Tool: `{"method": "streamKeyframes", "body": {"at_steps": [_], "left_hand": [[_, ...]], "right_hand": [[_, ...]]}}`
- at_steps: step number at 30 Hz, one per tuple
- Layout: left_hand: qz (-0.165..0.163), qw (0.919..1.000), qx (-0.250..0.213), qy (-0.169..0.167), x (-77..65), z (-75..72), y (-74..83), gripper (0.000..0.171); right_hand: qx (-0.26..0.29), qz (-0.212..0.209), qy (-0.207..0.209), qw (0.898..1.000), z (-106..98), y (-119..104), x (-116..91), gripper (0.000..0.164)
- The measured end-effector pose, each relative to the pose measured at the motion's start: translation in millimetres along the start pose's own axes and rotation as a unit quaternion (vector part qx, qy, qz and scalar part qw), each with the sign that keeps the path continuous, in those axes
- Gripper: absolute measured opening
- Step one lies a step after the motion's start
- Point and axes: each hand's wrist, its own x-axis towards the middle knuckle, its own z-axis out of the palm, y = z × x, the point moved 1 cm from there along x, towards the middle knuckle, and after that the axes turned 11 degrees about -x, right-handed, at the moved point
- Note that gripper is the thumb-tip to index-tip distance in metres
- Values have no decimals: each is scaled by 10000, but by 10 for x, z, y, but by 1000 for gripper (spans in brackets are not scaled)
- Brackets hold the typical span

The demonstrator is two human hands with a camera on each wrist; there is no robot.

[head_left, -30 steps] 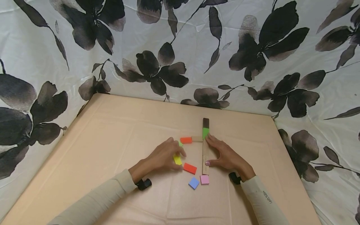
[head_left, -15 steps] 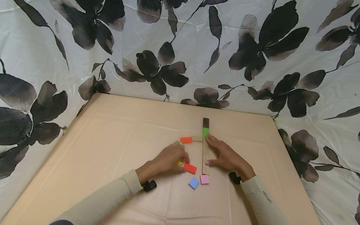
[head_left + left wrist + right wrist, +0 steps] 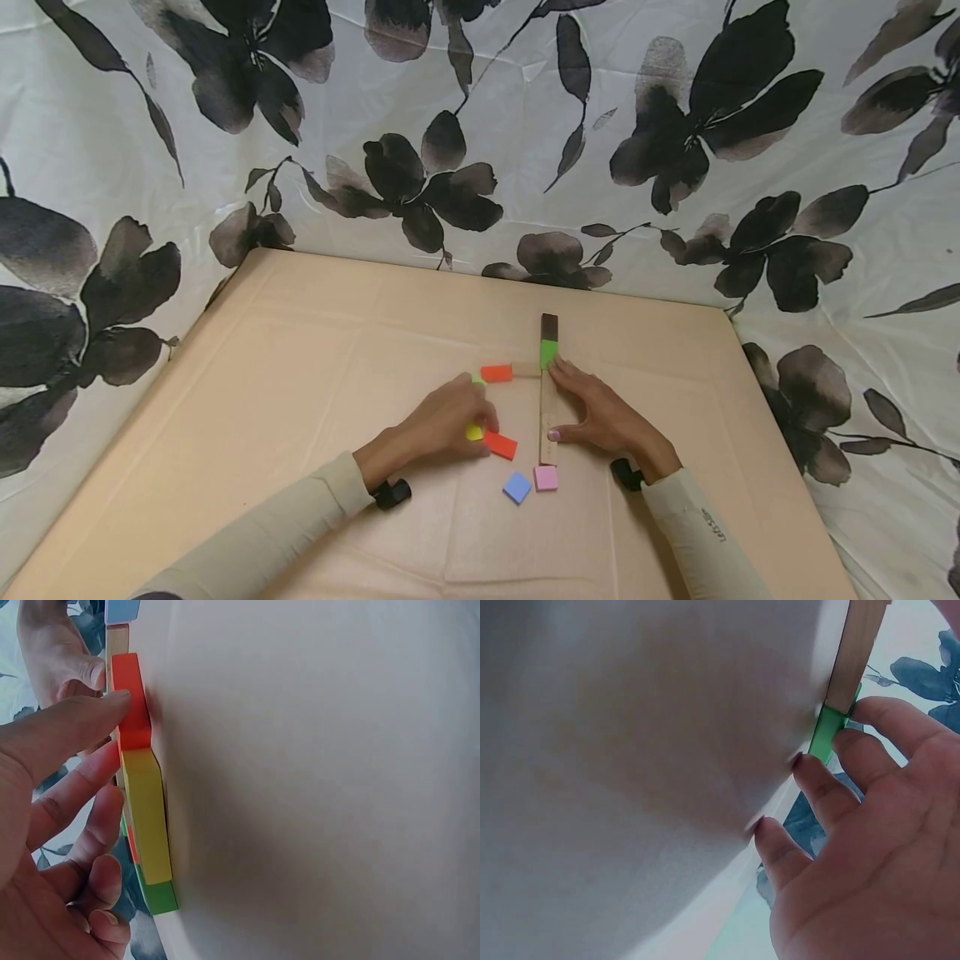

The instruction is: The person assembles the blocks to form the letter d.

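My left hand (image 3: pixel 453 417) pinches a flat red block (image 3: pixel 500 445) between thumb and index finger. In the left wrist view, the thumb lies on that red block (image 3: pixel 131 701), its end meeting a yellow block (image 3: pixel 147 817) with a green block (image 3: pixel 157 898) beyond. Partly under the left hand in the head view are the yellow block (image 3: pixel 474 432) and green block (image 3: pixel 478 380). My right hand (image 3: pixel 603 412) rests its fingertips and thumb along a long plain wooden block (image 3: pixel 548 417); in the right wrist view, its straight fingers touch a green block (image 3: pixel 826 735) at the wood's end.
Above the right hand, a dark block (image 3: pixel 550 327) adjoins a green one (image 3: pixel 549 353). Another red block (image 3: pixel 497 374) and a short wooden block (image 3: pixel 526 371) reach toward the long one. A pink block (image 3: pixel 546 478) and a blue block (image 3: pixel 517 487) lie nearer on the tan-covered table (image 3: pixel 337 333).
My left hand first shifted right from the yellow block to the red block, then drew the red block slightly left and up against the yellow one. My right hand has stayed in place.
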Motion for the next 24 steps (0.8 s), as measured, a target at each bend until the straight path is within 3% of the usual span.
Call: {"method": "streamKeyframes", "body": {"at_steps": [16,24], "left_hand": [[436,9990,24,12,7,62,37,23],[767,9969,-86,-142,14,185,228,26]], "right_hand": [[49,7,-34,10000,-3,11,-3,109],[59,-98,63,9999,-5,26,-7,107]]}}
